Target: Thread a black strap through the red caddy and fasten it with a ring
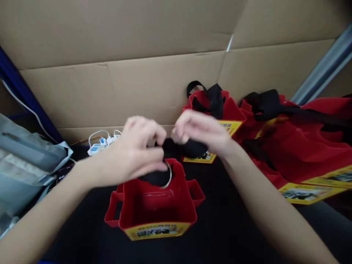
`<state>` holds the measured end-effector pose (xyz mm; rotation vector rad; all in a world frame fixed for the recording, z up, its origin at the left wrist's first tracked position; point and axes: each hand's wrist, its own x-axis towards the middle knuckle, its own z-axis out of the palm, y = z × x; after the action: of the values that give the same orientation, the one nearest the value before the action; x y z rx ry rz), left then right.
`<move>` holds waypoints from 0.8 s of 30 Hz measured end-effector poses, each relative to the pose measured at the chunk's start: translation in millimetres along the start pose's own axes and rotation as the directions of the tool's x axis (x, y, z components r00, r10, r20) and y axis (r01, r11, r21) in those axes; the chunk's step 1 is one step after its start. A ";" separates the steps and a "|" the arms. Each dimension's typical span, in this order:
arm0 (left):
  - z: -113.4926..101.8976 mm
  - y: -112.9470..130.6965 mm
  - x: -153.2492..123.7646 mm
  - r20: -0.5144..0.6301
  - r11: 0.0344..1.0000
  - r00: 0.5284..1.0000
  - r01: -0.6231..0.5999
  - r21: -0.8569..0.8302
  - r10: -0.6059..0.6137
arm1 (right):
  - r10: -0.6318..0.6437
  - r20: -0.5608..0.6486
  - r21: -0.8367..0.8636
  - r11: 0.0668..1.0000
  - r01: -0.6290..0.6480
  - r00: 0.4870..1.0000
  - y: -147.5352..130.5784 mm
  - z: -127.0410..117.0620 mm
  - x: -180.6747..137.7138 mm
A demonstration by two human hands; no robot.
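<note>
My left hand [137, 152] is closed on a black strap [189, 148] above a red plastic box [191, 212]. A metal ring [170, 178] hangs just below its fingers, with black webbing beside it. To the right, my right hand [202, 130] has its fingers pinched on the same black strap, part of which dangles under the palm. Both hands are slightly blurred. The red box stands upright with its open top towards me, a side loop at each end and a yellow printed label [158, 231] on its front.
More red boxes [316, 146] with black straps and yellow labels crowd the right side. A cardboard wall [165, 88] closes off the back. White plugs and a power strip [96, 148] lie behind my left arm, near a grey bag [24, 165]. The surface [217, 227] is black.
</note>
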<state>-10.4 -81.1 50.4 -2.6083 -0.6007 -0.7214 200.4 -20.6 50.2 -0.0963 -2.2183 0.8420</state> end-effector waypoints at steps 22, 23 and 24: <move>34.5 -10.6 -118.5 0.542 -0.271 0.253 0.654 -0.706 -0.801 | 0.833 -0.197 0.438 0.547 -0.714 0.517 23.2 22.4 -95.9; 41.7 -17.2 -109.0 0.592 -0.362 0.252 0.592 -0.720 -0.766 | 0.828 -0.136 0.471 0.537 -0.699 0.544 25.4 20.7 -85.9; 47.9 -23.8 -98.7 0.643 -0.442 0.263 0.540 -0.716 -0.719 | 0.811 -0.116 0.479 0.551 -0.683 0.573 26.3 19.5 -74.9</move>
<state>-80.0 -69.1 -37.0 -2.4522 -2.7599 -2.4262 236.2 -33.9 -22.1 -1.0134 -1.5892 1.5905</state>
